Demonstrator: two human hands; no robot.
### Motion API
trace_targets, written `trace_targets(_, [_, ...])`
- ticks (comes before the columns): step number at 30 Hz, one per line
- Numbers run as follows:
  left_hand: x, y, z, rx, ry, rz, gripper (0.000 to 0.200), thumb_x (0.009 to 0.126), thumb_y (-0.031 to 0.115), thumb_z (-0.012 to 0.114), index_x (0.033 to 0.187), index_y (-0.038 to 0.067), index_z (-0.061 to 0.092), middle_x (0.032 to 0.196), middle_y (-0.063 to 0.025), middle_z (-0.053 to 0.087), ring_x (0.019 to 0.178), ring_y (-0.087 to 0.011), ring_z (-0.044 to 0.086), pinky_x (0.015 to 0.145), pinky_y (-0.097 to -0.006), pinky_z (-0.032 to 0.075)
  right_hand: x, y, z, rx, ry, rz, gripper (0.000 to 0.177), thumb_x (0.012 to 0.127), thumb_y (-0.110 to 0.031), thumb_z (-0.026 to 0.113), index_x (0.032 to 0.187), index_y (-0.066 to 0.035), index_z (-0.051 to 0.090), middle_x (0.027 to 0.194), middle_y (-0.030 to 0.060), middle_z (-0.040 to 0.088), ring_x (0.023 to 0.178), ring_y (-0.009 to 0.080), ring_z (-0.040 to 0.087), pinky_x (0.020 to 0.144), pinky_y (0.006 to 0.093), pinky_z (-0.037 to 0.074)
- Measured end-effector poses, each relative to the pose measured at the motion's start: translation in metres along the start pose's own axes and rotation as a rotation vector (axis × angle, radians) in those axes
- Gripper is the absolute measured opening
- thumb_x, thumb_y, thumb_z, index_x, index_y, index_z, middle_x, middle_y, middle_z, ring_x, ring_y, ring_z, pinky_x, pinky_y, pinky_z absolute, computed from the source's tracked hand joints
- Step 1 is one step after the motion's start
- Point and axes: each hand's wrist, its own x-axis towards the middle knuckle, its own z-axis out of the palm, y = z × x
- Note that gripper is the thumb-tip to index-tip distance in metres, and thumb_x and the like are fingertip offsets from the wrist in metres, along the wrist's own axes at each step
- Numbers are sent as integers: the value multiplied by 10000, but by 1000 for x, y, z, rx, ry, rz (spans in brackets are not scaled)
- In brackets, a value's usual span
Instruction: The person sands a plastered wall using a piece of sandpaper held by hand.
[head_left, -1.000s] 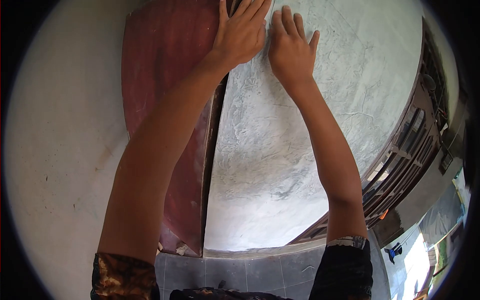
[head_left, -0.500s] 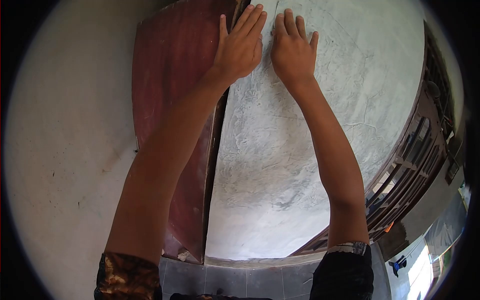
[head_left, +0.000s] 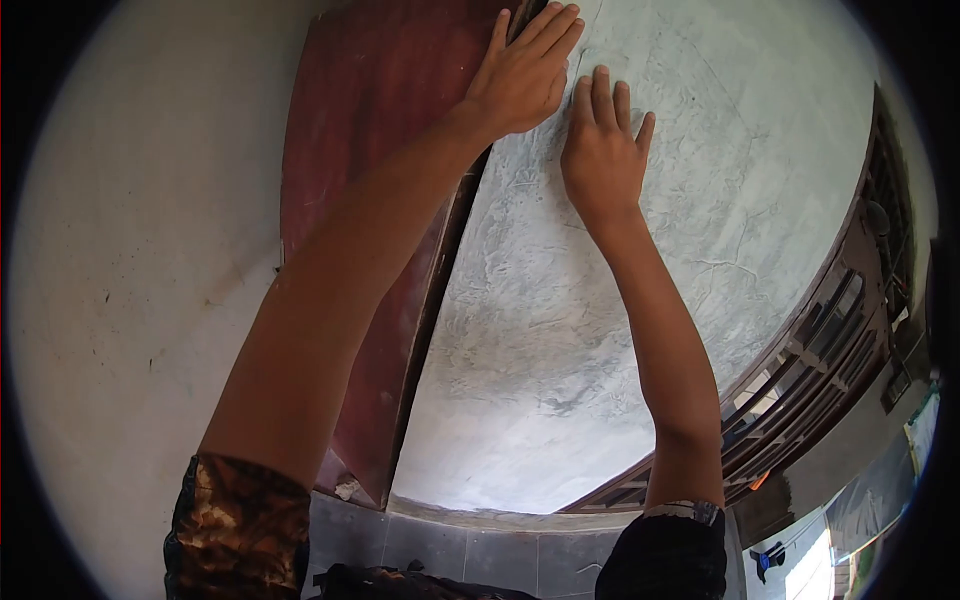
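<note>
My left hand (head_left: 527, 82) lies with fingers stretched out over the dark edge strip (head_left: 447, 255) between a dark red door panel (head_left: 365, 110) and a rough grey plastered wall (head_left: 560, 310). Its fingertips reach onto the wall, and its thumb side is over the red panel. Lower and to the right, my right hand (head_left: 605, 155) rests back-side up against the plaster, fingers spread. Both palms are hidden, and nothing shows in either hand. Fine cracks and trowel marks run across the plaster around them.
A pale, stained wall (head_left: 150, 250) stands at the left. On the right is a brown slatted window frame (head_left: 800, 370). Grey floor tiles (head_left: 450, 550) lie below, and a small dark blue object (head_left: 768, 562) is at the lower right.
My right hand has moved lower on the plaster, away from the left hand's fingertips. My left hand appears farther right, as the whole view has tilted and shifted somewhat.
</note>
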Motion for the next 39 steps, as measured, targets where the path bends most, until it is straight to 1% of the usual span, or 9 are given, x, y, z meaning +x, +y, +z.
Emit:
trace_targets(8, [-1, 1, -2, -37, -38, -16, 547, 1037, 128, 387, 1550, -60, 364, 1686, -186, 267, 1584, -316, 198, 1249, -615, 130, 49, 18, 5, 47, 57, 40, 402, 1058, -182, 504, 1446, -80, 533, 1571, 107, 492, 1459, 343, 454, 1116, 726, 343])
trace_targets(13, [-5, 1, -2, -115, -11, -10, 544, 1043, 127, 382, 1555, -55, 365, 1688, -191, 262, 1584, -326, 196, 1242, -626, 132, -15, -8, -1, 5, -1, 7, 445, 1000, -146, 526, 1431, -40, 557, 1556, 115, 505, 1456, 331, 454, 1121, 740, 309])
trace_targets(16, [-4, 1, 4, -146, 2, -10, 547, 1044, 126, 378, 1560, -54, 361, 1687, -194, 265, 1585, -335, 193, 1232, -658, 102, 15, 1, 2, 21, 31, 22, 448, 999, -149, 521, 1429, -30, 556, 1551, 122, 507, 1452, 340, 455, 1128, 739, 296])
trace_targets(18, [-6, 3, 8, -118, 132, -23, 526, 1020, 139, 464, 1538, 49, 447, 1671, -84, 344, 1569, -244, 267, 1193, -717, 201, 34, 7, 7, 24, 59, 46, 449, 998, -150, 522, 1428, -26, 556, 1544, 128, 512, 1449, 345, 456, 1131, 740, 289])
trace_targets(25, [-6, 1, 9, -68, 102, -25, 530, 1024, 150, 451, 1544, 47, 435, 1681, -76, 324, 1577, -239, 244, 1199, -716, 192, -9, -16, 0, 27, -22, 44, 477, 973, -121, 548, 1436, -6, 542, 1563, 145, 489, 1457, 358, 447, 1115, 745, 311])
trace_targets(30, [-4, -1, 11, -66, 105, 10, 538, 1017, 149, 460, 1544, 46, 433, 1681, -81, 323, 1577, -244, 244, 1197, -714, 196, 50, 6, 12, 43, 75, 127, 483, 970, -127, 560, 1441, -22, 542, 1564, 121, 493, 1453, 338, 455, 1115, 744, 312])
trace_targets(32, [-7, -1, 10, -63, 86, 15, 540, 1015, 149, 462, 1544, 44, 431, 1681, -87, 322, 1578, -250, 241, 1195, -714, 199, 54, 7, 13, 17, 98, 109, 402, 1056, -203, 499, 1434, -69, 539, 1571, 90, 495, 1461, 339, 448, 1115, 721, 347])
trace_targets(33, [-7, -2, 9, -58, 77, 20, 542, 1015, 147, 464, 1544, 40, 428, 1682, -94, 318, 1578, -257, 239, 1195, -713, 201, 45, 1, 11, 78, 83, 115, 482, 977, -133, 555, 1445, -20, 537, 1565, 123, 491, 1454, 337, 455, 1121, 737, 313])
trace_targets(39, [6, -3, 11, -78, 109, 45, 545, 1000, 138, 480, 1528, 15, 431, 1670, -115, 332, 1566, -281, 264, 1185, -711, 229, 11, -5, 5, 12, 23, 85, 501, 972, -145, 559, 1460, -33, 527, 1582, 113, 473, 1471, 319, 433, 1120, 727, 329])
